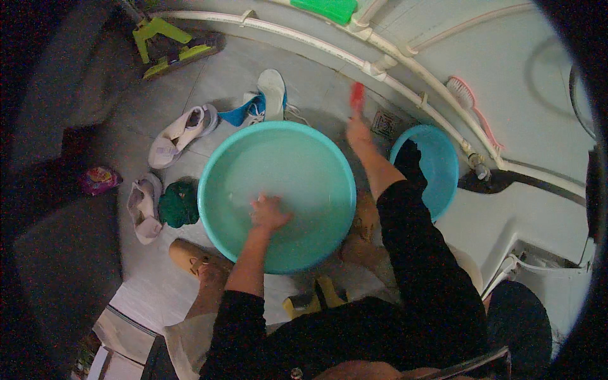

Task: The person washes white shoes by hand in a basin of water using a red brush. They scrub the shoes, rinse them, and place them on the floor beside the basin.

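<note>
A round turquoise basin (pixel 278 125) holding cloudy water stands on the floor in front of me. My left hand (pixel 270 214) reaches into it, the fingers spread and partly under the water; nothing shows in its grasp. Beyond the basin's right rim, my right hand (pixel 359 132) is raised and holds a red object (pixel 357 97), blurred, perhaps a brush. Against the far rim lie a white insole or sole (pixel 273 90) and a blue shoe piece (pixel 242 111) with white laces. A pale shoe (pixel 175 137) rests at the upper left.
Left of the basin are another pale shoe (pixel 145 209), a dark green bundle (pixel 179 204) and a pink packet (pixel 99 179). On the right stands a blue bucket (pixel 441 171) with black cloth (pixel 409 159). White pipes (pixel 304 35), a pink brush (pixel 461 92) and a lime-green mop (pixel 164 52) border the floor.
</note>
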Available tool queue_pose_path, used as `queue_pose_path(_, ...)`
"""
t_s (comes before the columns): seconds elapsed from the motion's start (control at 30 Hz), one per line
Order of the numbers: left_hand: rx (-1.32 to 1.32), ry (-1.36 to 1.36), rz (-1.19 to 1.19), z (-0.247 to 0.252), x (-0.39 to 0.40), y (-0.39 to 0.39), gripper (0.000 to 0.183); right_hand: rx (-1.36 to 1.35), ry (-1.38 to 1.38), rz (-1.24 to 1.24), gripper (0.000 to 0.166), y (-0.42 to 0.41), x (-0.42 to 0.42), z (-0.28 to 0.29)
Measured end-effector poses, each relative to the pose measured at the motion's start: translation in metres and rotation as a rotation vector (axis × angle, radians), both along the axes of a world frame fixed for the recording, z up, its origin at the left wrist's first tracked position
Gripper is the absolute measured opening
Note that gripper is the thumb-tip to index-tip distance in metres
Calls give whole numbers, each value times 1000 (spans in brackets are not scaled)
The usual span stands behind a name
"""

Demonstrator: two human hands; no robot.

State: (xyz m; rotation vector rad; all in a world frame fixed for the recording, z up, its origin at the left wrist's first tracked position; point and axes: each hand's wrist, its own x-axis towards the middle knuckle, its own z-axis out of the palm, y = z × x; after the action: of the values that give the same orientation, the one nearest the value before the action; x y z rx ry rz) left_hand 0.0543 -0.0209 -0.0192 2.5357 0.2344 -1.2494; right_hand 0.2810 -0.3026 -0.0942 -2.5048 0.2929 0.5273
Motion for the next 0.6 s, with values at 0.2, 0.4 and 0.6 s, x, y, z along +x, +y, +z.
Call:
queue_pose_path(0.2,-8,-6,-19,-28,-8,10,71,-162,120,188,70,70,44,30)
queue_pose_path(0.4,-19,78,14,-4,3,3,70,-99,4,-37,72,-25,-17,35)
queue_pose_path(0.6,-18,-44,25,-1,-2,2,68,-443,264,249,57,-42,-25,49)
